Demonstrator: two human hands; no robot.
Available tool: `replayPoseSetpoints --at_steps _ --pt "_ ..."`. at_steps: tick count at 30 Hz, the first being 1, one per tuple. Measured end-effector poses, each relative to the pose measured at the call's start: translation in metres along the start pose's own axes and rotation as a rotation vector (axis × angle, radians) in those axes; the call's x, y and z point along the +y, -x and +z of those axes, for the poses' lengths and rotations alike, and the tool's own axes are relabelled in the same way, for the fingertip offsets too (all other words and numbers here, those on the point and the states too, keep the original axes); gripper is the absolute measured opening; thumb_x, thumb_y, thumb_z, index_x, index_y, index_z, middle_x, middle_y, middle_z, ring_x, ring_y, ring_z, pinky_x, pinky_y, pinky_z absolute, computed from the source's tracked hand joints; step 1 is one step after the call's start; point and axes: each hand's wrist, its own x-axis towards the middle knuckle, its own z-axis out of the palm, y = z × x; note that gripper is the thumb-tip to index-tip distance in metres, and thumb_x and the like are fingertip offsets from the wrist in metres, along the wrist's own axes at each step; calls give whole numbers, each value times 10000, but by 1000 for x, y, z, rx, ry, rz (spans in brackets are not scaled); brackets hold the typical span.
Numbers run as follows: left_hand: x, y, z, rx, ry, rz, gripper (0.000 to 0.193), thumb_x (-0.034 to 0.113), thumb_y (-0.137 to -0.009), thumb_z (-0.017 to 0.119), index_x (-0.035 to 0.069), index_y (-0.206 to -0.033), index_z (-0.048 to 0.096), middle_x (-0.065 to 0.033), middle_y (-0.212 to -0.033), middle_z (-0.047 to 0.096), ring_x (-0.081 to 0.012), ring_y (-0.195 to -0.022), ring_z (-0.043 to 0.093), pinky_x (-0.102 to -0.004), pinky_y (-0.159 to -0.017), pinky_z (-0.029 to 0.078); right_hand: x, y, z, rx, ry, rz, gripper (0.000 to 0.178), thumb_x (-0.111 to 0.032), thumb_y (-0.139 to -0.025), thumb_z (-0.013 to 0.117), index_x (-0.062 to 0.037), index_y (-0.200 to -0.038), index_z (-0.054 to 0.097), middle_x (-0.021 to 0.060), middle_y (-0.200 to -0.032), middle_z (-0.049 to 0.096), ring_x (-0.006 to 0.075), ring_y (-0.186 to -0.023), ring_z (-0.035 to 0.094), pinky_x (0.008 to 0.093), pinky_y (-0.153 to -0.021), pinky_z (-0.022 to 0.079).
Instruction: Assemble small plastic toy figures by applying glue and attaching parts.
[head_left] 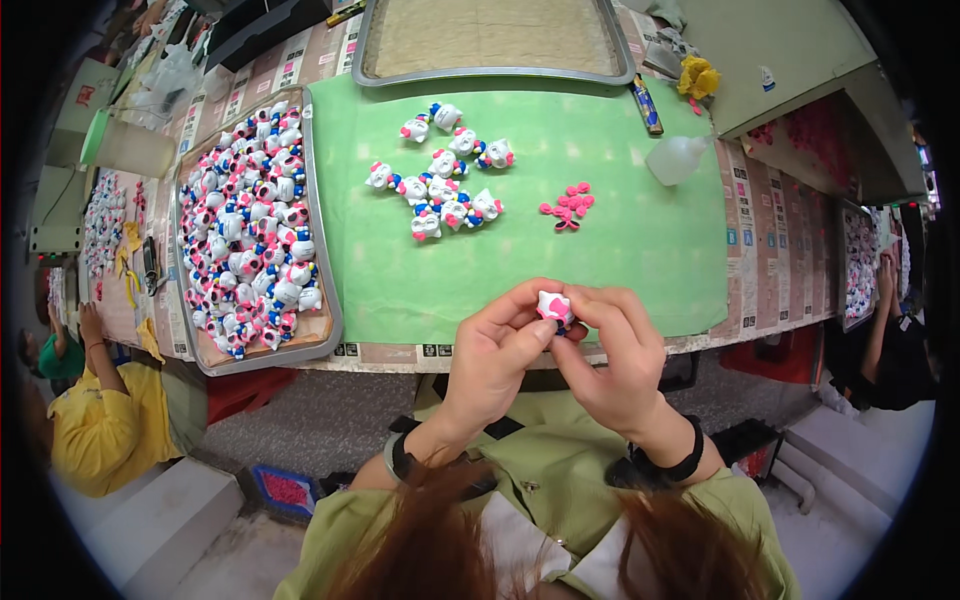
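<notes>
Green mat (650, 270) across table (765, 270). Left hand (493, 348) and right hand (622, 350): fingertip grip clamped on white-and-pink figurine (554, 306), mat's 6 o'clock edge. From figurine: pink pieces (573, 203) 12 o'clock, loose figurines (440, 187) 11, filled tray (331, 312) 9–10.

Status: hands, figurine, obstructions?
Left hand, right hand: both pinching white-and-pink figurine. Figurine partly hidden by grip. Pink pieces on green mat, apart from hands.

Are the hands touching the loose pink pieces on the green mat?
Apart: the head view shows bare green mat between the pink pieces and both the left hand and right hand.
</notes>
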Motion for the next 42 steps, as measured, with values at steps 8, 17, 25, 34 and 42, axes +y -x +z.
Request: replayPoseSetpoints --at_steps 8,17,25,34,42 --pt "-2 3 0 25 -40 20 294 9 -832 443 -54 -1120 443 -103 -992 534 -158 -875 555 -282 -781 476 0 2 2 13 20 -21 324 47 -591 647 37 -903 562 130 -825 550 213 -628 532 271 -499 450" --pt "-1 0 0 7 8 -16 314 37 -842 447 -42 -1144 424 -104 -1003 529 -171 -902 549 -292 -797 470 1 2 1 15 18 -21 348 33 -597 652 31 -932 560 129 -844 543 215 -667 530 274 -512 450" --pt "3 -8 -1 -100 381 -258 353 152 -884 417 -29 -1183 368 -105 -1029 517 -196 -921 545 -311 -814 463 -2 -1 -3 -48 78 71 382 -24 -598 668 -21 -969 574 95 -856 500 235 -714 488 311 -598 407" --pt "-1 -6 -10 -103 360 -272 326 167 -888 426 -27 -1148 395 -79 -953 516 -153 -830 533 -288 -762 468 1 -5 -5 -120 160 -106 353 -16 -599 658 19 -940 574 69 -774 504 212 -644 480 299 -550 395" --pt "2 -2 3 0 -53 -35 315 24 -820 517 -20 -1125 447 -87 -967 548 -142 -914 531 -262 -784 455 6 4 -4 -37 -271 178 350 57 -636 599 1 -974 529 102 -886 507 203 -723 523 287 -659 444"
